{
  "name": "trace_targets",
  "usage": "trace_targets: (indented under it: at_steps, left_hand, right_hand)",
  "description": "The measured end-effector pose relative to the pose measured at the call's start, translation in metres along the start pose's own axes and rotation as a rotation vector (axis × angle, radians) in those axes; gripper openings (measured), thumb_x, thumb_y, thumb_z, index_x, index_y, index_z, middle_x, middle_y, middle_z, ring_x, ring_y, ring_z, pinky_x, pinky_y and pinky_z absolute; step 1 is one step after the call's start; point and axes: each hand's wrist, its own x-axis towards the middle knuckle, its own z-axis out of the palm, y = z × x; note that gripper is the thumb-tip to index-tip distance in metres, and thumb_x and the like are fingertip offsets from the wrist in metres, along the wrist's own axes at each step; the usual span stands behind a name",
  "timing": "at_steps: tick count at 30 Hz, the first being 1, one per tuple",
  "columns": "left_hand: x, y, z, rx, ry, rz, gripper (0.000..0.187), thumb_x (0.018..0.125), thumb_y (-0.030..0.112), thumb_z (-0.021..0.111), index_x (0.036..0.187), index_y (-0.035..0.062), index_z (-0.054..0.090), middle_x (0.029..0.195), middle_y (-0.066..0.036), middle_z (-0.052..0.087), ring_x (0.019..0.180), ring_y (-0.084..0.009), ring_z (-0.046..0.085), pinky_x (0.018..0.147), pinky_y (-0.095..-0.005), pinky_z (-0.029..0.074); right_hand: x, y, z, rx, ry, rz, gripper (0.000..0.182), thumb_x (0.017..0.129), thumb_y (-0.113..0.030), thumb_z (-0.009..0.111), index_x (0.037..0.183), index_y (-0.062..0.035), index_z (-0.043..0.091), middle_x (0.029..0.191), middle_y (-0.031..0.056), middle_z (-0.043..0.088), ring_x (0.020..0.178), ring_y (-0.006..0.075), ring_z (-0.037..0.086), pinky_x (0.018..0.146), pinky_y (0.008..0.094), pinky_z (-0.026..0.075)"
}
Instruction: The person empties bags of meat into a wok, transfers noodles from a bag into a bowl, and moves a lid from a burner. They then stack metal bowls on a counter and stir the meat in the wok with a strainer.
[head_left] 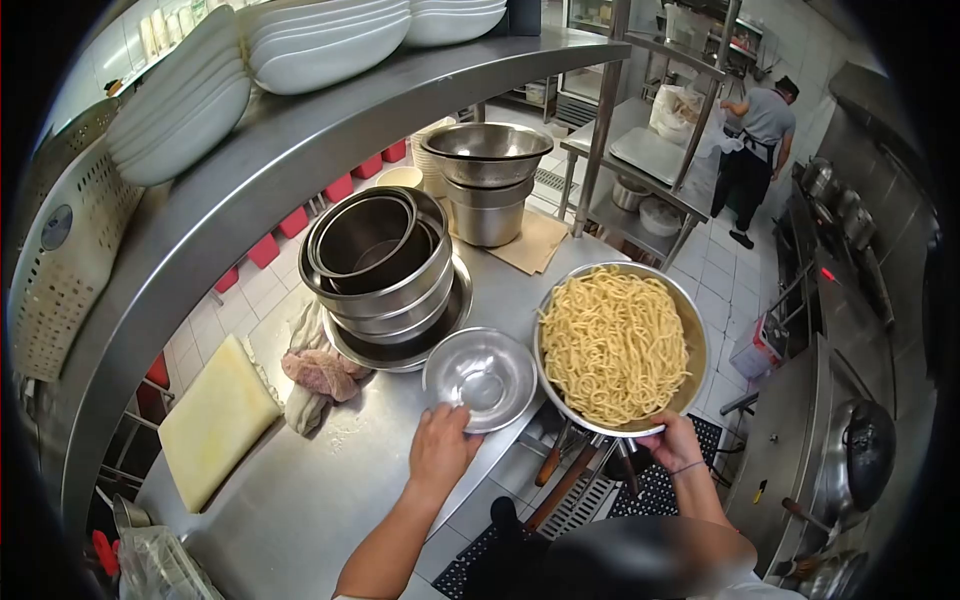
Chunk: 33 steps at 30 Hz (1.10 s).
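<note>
I see pale yellow, tangled noodles (615, 345) heaped in a wide, round silver metal bowl (698, 345) at the right edge of the grey steel table (310, 500). The left hand (440, 447) reaches forward, fingers pinched on the near rim of a small, shiny metal bowl (482, 378). The right hand (675, 443) grips the noodle bowl's near rim; I can't tell how its fingers curl beneath.

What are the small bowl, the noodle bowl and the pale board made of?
Small bowl: metal, probably stainless steel, shiny; bright highlights show inside it. Noodle bowl: likely the same, judging by its smooth, silvery rim. Board: perhaps plastic, with a matt, yellowish face; no wood grain shows, but the look leaves it open.
</note>
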Motion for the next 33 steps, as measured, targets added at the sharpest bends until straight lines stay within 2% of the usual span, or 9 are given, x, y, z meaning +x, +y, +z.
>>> trace_targets:
  at_steps: [6, 13, 16, 17, 18, 22, 25, 30, 33]
  left_hand:
    - [-0.075, -0.016, -0.038, 0.075, 0.03, -0.225, 0.034, 0.056, 0.007, 0.083, 0.08, 0.0049, 0.06, 0.082, -0.011, 0.058, 0.08, -0.0338, 0.056, 0.07, -0.042, 0.046]
    - [-0.153, -0.03, -0.081, 0.199, 0.266, -0.495, 0.038, 0.052, 0.001, 0.082, 0.077, 0.004, 0.053, 0.077, -0.012, 0.055, 0.074, -0.0324, 0.056, 0.068, -0.0401, 0.045]
    - [-0.187, -0.052, -0.092, 0.315, 0.326, -0.524, 0.038, 0.055, 0.002, 0.083, 0.078, 0.0029, 0.053, 0.077, -0.012, 0.055, 0.073, -0.0319, 0.056, 0.069, -0.0397, 0.046]
    - [-0.194, -0.05, -0.093, 0.342, 0.342, -0.597, 0.037, 0.057, 0.003, 0.084, 0.079, 0.0025, 0.053, 0.078, -0.013, 0.056, 0.074, -0.0319, 0.056, 0.069, -0.0401, 0.046]
    - [-0.192, -0.047, -0.097, 0.374, 0.348, -0.66, 0.037, 0.059, 0.004, 0.084, 0.08, 0.0022, 0.054, 0.078, -0.013, 0.056, 0.074, -0.0319, 0.056, 0.07, -0.0406, 0.046]
    - [-0.2, -0.051, -0.102, 0.533, 0.438, -0.827, 0.033, 0.068, 0.01, 0.084, 0.083, 0.0012, 0.056, 0.081, -0.014, 0.058, 0.076, -0.0323, 0.057, 0.071, -0.042, 0.046]
    - [-0.219, -0.063, -0.099, 0.584, 0.528, -0.794, 0.032, 0.069, 0.013, 0.083, 0.085, 0.0006, 0.057, 0.083, -0.015, 0.059, 0.076, -0.0329, 0.057, 0.071, -0.0431, 0.046]
    - [-0.243, -0.073, -0.11, 0.559, 0.524, -1.019, 0.029, 0.069, 0.012, 0.082, 0.081, -0.0008, 0.058, 0.079, -0.016, 0.06, 0.075, -0.0335, 0.057, 0.07, -0.0439, 0.045]
    - [-0.249, -0.078, -0.127, 0.582, 0.54, -1.033, 0.027, 0.068, 0.011, 0.081, 0.079, -0.0011, 0.059, 0.076, -0.015, 0.06, 0.073, -0.0324, 0.056, 0.07, -0.0435, 0.045]
  right_hand:
    - [0.04, 0.024, 0.031, -0.131, -0.064, 0.099, 0.045, 0.084, 0.001, 0.049, 0.128, 0.0119, 0.046, 0.115, 0.025, 0.063, 0.094, 0.0368, 0.069, 0.072, 0.0436, 0.064]
    - [0.087, 0.025, 0.031, -0.188, -0.299, 0.28, 0.047, 0.085, 0.003, 0.05, 0.13, 0.0101, 0.044, 0.115, 0.0223, 0.064, 0.093, 0.0347, 0.07, 0.072, 0.0447, 0.064]
    - [0.082, 0.02, 0.026, -0.283, -0.398, 0.329, 0.049, 0.084, 0.004, 0.049, 0.133, 0.0071, 0.044, 0.116, 0.02, 0.064, 0.096, 0.0343, 0.069, 0.073, 0.0467, 0.063]
    - [0.069, 0.012, 0.03, -0.325, -0.454, 0.333, 0.051, 0.083, 0.005, 0.05, 0.134, 0.004, 0.044, 0.119, 0.0187, 0.064, 0.098, 0.0345, 0.069, 0.074, 0.047, 0.063]
    - [0.077, 0.019, 0.021, -0.263, -0.492, 0.37, 0.054, 0.081, 0.008, 0.05, 0.134, 0.0044, 0.044, 0.12, 0.0223, 0.062, 0.096, 0.0372, 0.069, 0.073, 0.0464, 0.063]
    - [0.06, 0.018, 0.033, -0.418, -0.576, 0.472, 0.052, 0.082, 0.004, 0.053, 0.134, 0.0022, 0.046, 0.118, 0.0196, 0.063, 0.096, 0.0334, 0.069, 0.073, 0.0467, 0.062]
    - [0.044, 0.046, 0.054, -0.404, -0.669, 0.568, 0.049, 0.083, 0.001, 0.054, 0.132, 0.0006, 0.05, 0.116, 0.0181, 0.064, 0.095, 0.0324, 0.069, 0.073, 0.0462, 0.061]
    - [0.021, 0.105, 0.099, -0.473, -0.801, 0.652, 0.047, 0.083, -0.001, 0.054, 0.13, 0.0007, 0.053, 0.113, 0.0169, 0.067, 0.093, 0.0301, 0.07, 0.072, 0.0449, 0.061]
    - [0.015, 0.141, 0.129, -0.541, -0.857, 0.676, 0.044, 0.084, -0.004, 0.055, 0.127, -0.0001, 0.056, 0.111, 0.0167, 0.067, 0.09, 0.0282, 0.07, 0.07, 0.0444, 0.061]
